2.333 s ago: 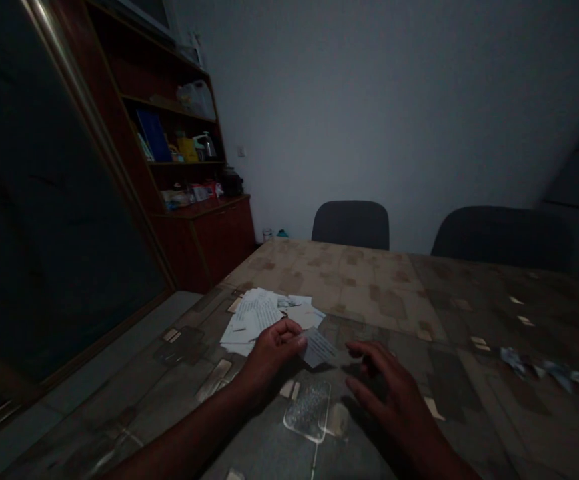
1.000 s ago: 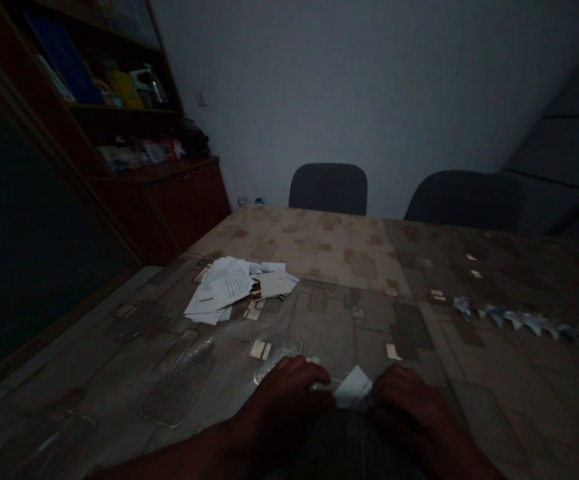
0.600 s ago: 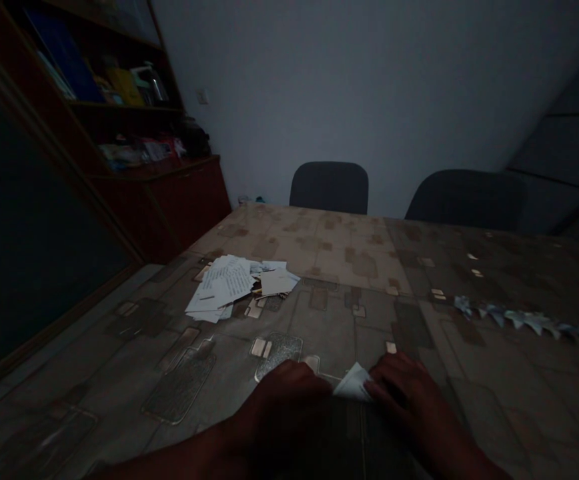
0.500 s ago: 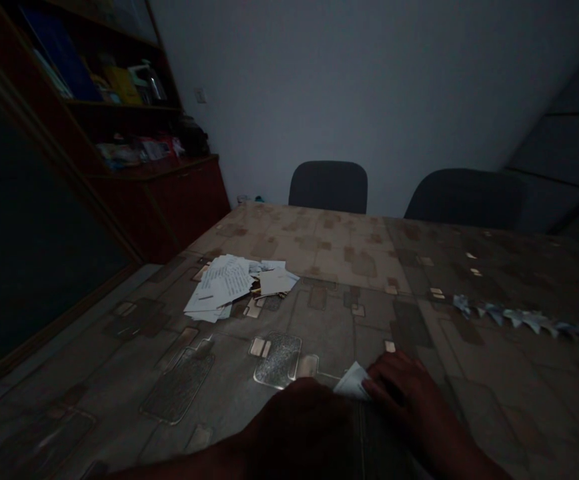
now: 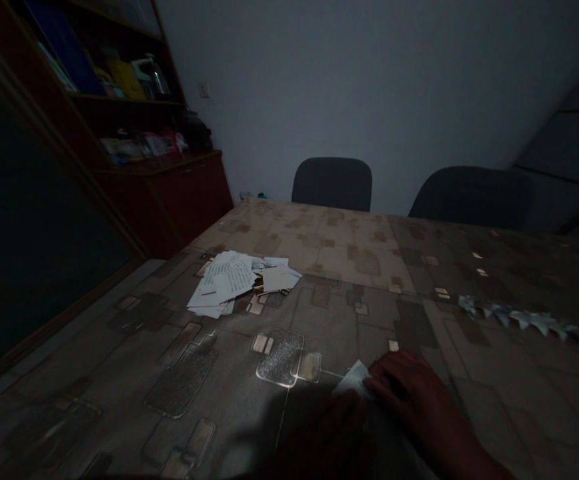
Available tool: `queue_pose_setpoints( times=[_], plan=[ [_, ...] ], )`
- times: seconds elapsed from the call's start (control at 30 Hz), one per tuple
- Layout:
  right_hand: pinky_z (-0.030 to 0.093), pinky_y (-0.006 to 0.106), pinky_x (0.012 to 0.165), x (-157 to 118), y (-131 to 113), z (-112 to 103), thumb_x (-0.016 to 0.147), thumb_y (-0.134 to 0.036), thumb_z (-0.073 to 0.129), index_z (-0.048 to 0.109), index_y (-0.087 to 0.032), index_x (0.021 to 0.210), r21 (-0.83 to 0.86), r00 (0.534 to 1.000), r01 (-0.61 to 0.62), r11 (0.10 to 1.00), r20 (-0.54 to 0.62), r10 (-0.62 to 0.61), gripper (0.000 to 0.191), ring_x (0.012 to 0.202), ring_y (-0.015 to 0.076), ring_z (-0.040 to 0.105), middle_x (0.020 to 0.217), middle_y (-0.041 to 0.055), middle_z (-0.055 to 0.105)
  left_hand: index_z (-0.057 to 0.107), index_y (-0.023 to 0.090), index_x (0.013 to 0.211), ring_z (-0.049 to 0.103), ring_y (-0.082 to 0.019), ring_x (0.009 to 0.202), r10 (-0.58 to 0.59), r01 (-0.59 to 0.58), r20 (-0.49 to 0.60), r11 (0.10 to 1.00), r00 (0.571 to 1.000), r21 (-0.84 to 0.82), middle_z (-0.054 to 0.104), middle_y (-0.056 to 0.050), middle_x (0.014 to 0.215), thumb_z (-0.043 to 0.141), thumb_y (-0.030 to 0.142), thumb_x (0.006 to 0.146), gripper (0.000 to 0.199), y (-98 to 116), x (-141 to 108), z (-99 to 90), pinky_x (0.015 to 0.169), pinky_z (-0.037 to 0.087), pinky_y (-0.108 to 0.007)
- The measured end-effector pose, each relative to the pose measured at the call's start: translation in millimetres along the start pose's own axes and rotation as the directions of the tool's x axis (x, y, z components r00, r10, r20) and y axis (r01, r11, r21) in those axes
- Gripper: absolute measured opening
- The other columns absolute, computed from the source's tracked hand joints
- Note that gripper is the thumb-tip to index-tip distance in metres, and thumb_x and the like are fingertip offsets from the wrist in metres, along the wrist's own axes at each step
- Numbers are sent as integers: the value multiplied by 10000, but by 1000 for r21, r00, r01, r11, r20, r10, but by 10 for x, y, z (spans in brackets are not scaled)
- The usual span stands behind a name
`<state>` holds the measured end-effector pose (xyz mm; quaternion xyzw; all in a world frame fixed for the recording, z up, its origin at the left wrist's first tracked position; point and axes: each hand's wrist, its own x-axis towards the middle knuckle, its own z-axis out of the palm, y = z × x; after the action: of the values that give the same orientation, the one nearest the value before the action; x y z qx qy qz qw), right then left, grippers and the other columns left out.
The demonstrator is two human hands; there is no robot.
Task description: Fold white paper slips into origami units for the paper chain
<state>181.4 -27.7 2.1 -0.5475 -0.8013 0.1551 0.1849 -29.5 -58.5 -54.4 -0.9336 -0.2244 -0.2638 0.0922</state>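
Observation:
A small piece of folded white paper [image 5: 353,378] lies at the table's near edge, between my two hands. My right hand [image 5: 412,390] grips its right side, with curled fingers and the thumb against the paper. My left hand [image 5: 332,423] is in deep shadow on the paper's lower left. Its fingertips touch the paper, but the dark hides how the fingers are set.
Loose printed paper pieces [image 5: 229,277] are piled at centre left. A zigzag chain of folded paper [image 5: 534,320] stretches along the right side. The table [image 5: 319,320] has a patterned cover. Two dark chairs [image 5: 332,183] stand behind it, and a red-brown cabinet [image 5: 184,200] is at left.
My left hand and forearm have shifted down and toward me, uncovering more tabletop at left. The right hand still holds the paper. The whole view has moved slightly.

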Motion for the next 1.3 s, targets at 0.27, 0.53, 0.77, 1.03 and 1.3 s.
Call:
queue_pose_setpoints(
  times=[0.27, 0.53, 0.77, 1.03, 1.3],
  plan=[
    [403, 351, 658, 10, -21, -6, 846, -233, 647, 577, -207, 673, 2, 1000, -28, 1000, -7, 28, 189, 670, 203, 581, 669, 3, 621, 590, 152, 1129, 519, -245, 1243, -23, 23, 5, 1000, 1000, -16, 632, -104, 1245, 572, 296, 922, 252, 38, -24, -4, 1041, 449, -362],
    [408, 336, 642, 29, -39, -27, 844, -261, 623, 586, -213, 666, 1, 999, -28, 1000, -34, 28, 188, 648, 193, 586, 653, 4, 632, 596, 144, 1117, 550, -250, 1207, 55, -55, 19, 998, 998, 20, 650, -102, 1218, 502, 324, 957, 259, -29, 29, -130, 1015, 457, -369],
    [395, 328, 613, 26, -25, 3, 828, -252, 643, 567, -215, 655, -22, 999, -12, 1000, -44, 11, 193, 625, 193, 576, 633, -2, 625, 589, 173, 1121, 537, -249, 1218, 31, -32, 23, 999, 999, 35, 645, -87, 1227, 507, 336, 952, 249, -8, -4, -52, 1000, 463, -379],
    [397, 340, 635, 28, -22, 24, 825, -207, 643, 559, -214, 656, -49, 999, -38, 998, -26, 37, 189, 650, 199, 584, 658, -1, 627, 563, 192, 1176, 513, -241, 1242, -24, 24, 31, 1000, 999, 8, 618, -81, 1273, 549, 333, 930, 284, 10, -31, -4, 1029, 443, -388],
    [392, 327, 629, 24, -5, 39, 812, -200, 645, 544, -221, 651, -50, 998, -14, 999, -66, 10, 191, 637, 190, 574, 640, -12, 609, 537, 213, 1221, 530, -252, 1220, -36, 36, 67, 999, 997, -4, 589, -82, 1309, 564, 363, 919, 338, 17, -57, 26, 1044, 424, -417]
  ],
)
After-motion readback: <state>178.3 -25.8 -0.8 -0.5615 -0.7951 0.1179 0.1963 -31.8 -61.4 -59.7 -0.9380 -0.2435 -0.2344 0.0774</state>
